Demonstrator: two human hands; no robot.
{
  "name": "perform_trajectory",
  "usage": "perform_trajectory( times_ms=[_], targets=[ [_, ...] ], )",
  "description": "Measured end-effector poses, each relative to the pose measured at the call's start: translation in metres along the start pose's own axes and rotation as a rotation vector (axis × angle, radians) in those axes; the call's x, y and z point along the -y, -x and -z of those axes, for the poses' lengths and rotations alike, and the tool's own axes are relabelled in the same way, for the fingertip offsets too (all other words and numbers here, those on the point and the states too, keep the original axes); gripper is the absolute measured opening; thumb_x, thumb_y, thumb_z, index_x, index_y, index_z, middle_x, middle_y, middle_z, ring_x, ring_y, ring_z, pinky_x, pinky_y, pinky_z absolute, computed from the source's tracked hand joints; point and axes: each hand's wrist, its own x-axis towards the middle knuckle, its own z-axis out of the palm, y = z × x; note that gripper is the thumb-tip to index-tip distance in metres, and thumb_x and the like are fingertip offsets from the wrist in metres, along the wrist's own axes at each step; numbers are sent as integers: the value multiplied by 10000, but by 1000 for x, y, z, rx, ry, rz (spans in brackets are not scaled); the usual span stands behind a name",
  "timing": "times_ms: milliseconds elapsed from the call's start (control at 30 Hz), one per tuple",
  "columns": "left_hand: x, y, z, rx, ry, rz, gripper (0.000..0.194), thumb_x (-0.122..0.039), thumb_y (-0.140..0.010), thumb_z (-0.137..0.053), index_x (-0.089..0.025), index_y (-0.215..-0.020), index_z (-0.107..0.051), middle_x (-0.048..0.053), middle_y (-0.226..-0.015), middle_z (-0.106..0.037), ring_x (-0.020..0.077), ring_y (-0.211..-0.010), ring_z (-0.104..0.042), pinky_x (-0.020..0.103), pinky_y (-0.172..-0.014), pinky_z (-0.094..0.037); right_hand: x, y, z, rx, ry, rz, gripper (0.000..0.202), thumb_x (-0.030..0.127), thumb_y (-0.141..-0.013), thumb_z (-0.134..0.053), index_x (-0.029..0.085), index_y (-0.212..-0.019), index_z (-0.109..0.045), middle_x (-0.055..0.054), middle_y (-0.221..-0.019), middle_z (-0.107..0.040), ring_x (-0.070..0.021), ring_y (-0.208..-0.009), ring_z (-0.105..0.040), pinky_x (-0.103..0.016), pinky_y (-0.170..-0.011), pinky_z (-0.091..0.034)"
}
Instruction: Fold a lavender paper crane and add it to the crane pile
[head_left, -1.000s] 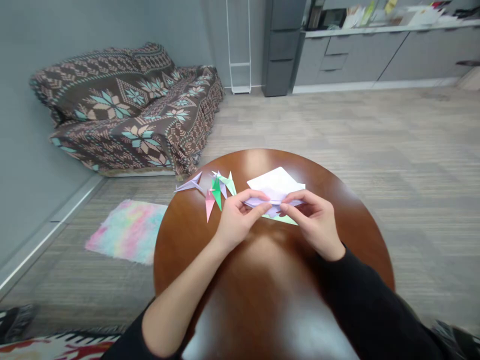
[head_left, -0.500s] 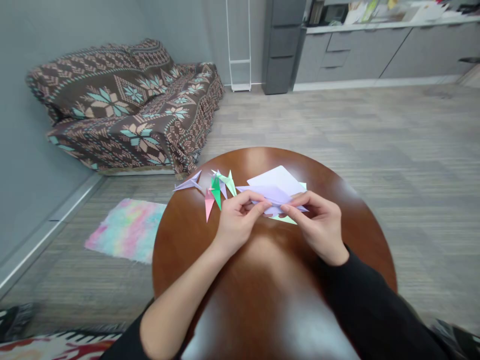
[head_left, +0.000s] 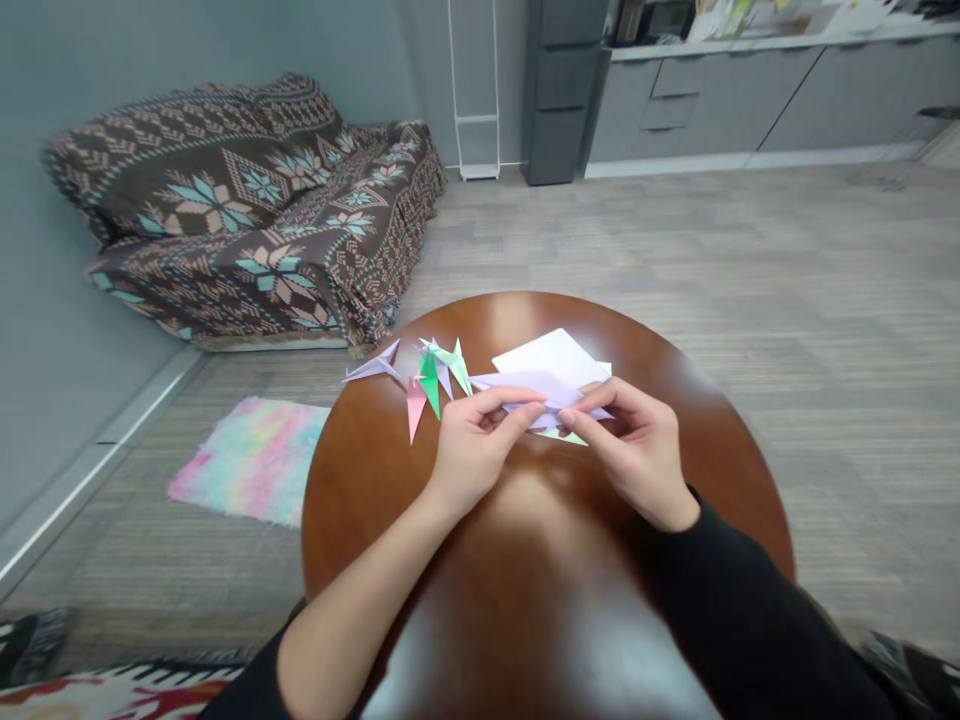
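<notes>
A lavender sheet of folded paper [head_left: 534,383] is pinched between both hands over the table. My left hand [head_left: 480,435] is closed on its left part, thumb and index finger pressed together. On its right part my right hand [head_left: 637,440] is closed in a similar pinch. Fingers cover much of the paper's near edge. Just behind and under it lie a white paper sheet [head_left: 559,350] and a pale green sheet, mostly hidden. Left of my hands are folded paper cranes: a green one [head_left: 430,380], a pink one [head_left: 415,402], a mint one [head_left: 454,360] and lavender ones [head_left: 376,363].
The round brown wooden table [head_left: 517,580] has a shiny top. Beyond it stand a sofa [head_left: 262,220] under a patterned cover, a grey fridge [head_left: 559,100] and kitchen cabinets [head_left: 705,105]. A fluffy pastel rug [head_left: 251,458] lies on the floor to the left.
Both hands keep their pinch on the lavender paper, with only a very slight shift of the fingers. The whole view has moved a little.
</notes>
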Motion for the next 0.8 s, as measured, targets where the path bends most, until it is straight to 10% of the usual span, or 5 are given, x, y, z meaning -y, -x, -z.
perform_trajectory(
  times_ms=[800],
  targets=[
    [1,8,-2,-37,-75,-118,138,-278,-841,-755,-195,-952,-753,6,-764,-741,99,-597,-631,194,-567,-496,3,1,-3,-53,1,-25,184,248,-801,-805,195,-698,-663,-23,-685,-694,-162,-646,-618,-286,-591,-472]
  ],
)
